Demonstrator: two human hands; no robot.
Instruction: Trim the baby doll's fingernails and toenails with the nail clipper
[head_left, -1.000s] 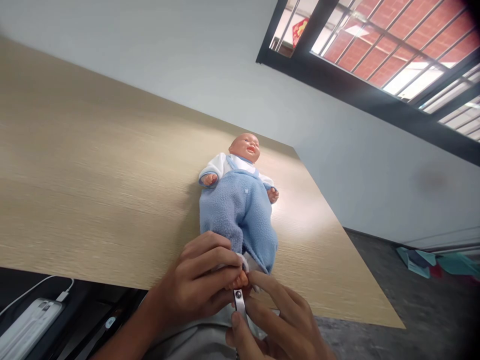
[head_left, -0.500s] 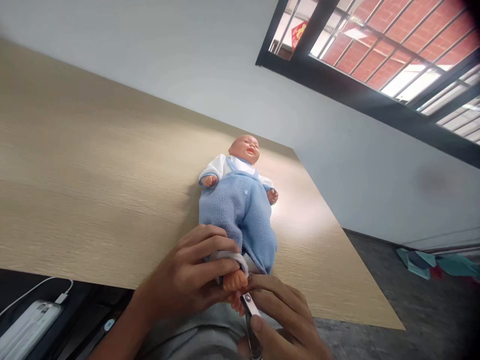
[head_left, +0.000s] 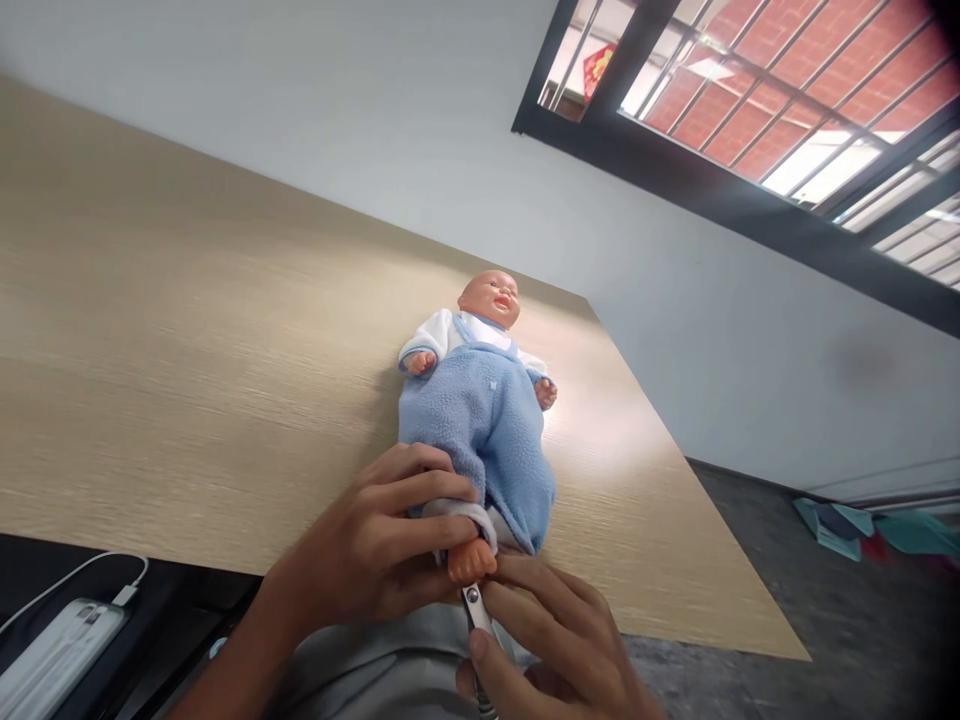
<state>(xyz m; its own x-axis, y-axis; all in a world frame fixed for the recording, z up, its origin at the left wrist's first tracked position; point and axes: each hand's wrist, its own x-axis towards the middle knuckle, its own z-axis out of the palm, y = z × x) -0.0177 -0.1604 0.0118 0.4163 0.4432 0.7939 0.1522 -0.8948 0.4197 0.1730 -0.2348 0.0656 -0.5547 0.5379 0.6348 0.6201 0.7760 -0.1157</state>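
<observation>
A baby doll [head_left: 480, 400] in blue fleece overalls and a white top lies on its back, head toward the wall. My left hand [head_left: 382, 535] is closed around the doll's lower leg and rolled trouser cuff, so one bare foot [head_left: 471, 562] sticks out between my hands. In my right hand [head_left: 559, 625] is a silver nail clipper [head_left: 477, 608], held between thumb and fingers. Its head is right at the toes of that foot; whether the jaws touch a toe I cannot tell. The doll's other foot is hidden.
The doll lies on a light wood table [head_left: 195, 360] near its right end. Below the table's front edge, at lower left, a white power bank [head_left: 64, 655] has a white cable plugged in. A wall and a barred window [head_left: 750, 110] stand behind. Teal items [head_left: 832, 525] lie on the floor.
My right hand has shifted the nail clipper a little left, under the toes of the raised foot. The other foot, partly visible before, is now hidden. My left hand keeps its hold.
</observation>
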